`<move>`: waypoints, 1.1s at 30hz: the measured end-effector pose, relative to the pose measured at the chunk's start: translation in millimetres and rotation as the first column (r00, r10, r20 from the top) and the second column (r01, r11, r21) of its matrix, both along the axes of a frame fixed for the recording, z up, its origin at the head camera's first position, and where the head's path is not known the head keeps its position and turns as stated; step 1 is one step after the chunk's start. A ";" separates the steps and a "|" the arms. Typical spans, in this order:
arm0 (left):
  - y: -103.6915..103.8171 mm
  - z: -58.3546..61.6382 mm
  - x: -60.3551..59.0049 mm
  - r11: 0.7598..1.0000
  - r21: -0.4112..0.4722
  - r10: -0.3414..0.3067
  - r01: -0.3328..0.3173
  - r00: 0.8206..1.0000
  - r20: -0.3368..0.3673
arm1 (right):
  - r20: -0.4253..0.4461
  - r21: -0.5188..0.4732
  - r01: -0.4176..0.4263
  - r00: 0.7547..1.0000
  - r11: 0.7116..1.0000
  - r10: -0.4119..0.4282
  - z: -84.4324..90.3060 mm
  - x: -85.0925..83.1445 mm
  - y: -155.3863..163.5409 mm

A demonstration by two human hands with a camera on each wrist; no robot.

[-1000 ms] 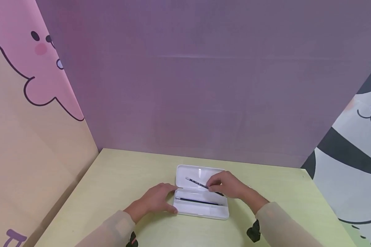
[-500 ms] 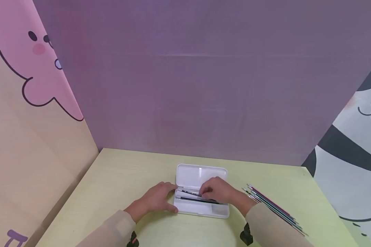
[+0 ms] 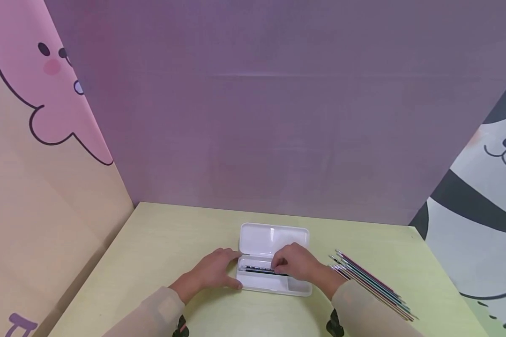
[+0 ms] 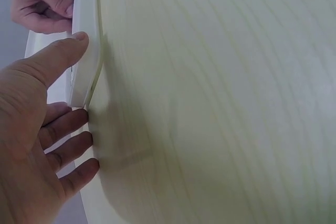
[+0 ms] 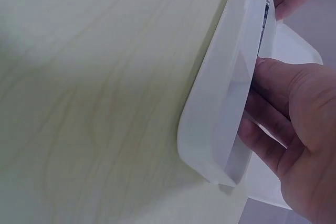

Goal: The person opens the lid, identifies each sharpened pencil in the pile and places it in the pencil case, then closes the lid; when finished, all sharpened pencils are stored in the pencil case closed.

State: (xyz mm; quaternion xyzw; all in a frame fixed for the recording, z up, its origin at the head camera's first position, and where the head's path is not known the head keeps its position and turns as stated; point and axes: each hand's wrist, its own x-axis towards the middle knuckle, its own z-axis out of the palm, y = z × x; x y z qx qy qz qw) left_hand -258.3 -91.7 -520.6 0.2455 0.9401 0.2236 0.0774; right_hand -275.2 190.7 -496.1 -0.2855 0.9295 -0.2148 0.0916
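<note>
White plastic fills the near ground: the open pencil case [image 3: 274,274] lies flat on the pale wooden table [image 3: 160,243], its lid [image 3: 274,238] folded back on the far side. A second ago the right hand [image 3: 293,266] held a dark pencil [image 3: 257,268] slanted above the lid; now that pencil lies level in the tray, beside the black one already there, with the right fingertips curled down on it. Whether they pinch it or only press it into place I cannot tell, since the hand covers the contact. So the second pencil looks to be in, or a hair from being let go.

The left hand [image 3: 212,274] has not shifted: fingers spread and relaxed against the left end of the case, thumb on its rim, steadying it.

To the right, apart from the case, a bundle of thin coloured pencils [image 3: 371,283] lies aslant on the table, hidden a second ago by the right arm. The right sleeve [image 3: 362,304] lies just beside their near ends and could brush them.

Further off stand a purple backdrop [image 3: 278,117], a pink cartoon panel [image 3: 33,93] at the left and a black-and-white one [image 3: 480,210] at the right.
</note>
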 end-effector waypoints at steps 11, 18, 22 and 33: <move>0.4 -1.2 0.3 1.000 -0.006 -0.001 0.001 1.000 -0.010 | -0.014 0.000 0.005 1.000 1.000 -0.005 0.7 3.7 4.4; -0.2 -3.1 -0.9 1.000 -0.004 -0.004 0.004 1.000 -0.014 | 0.006 -0.045 -0.005 1.000 0.999 0.005 -2.9 1.0 10.2; -0.1 -3.2 -0.6 1.000 -0.009 -0.006 0.006 1.000 -0.015 | 0.023 -0.086 -0.014 1.000 0.996 0.016 -3.6 -0.4 14.5; 0.2 0.0 1.2 1.000 -0.009 -0.003 0.003 1.000 -0.014 | 0.062 -0.173 0.021 0.998 0.985 -0.010 18.5 -0.8 39.6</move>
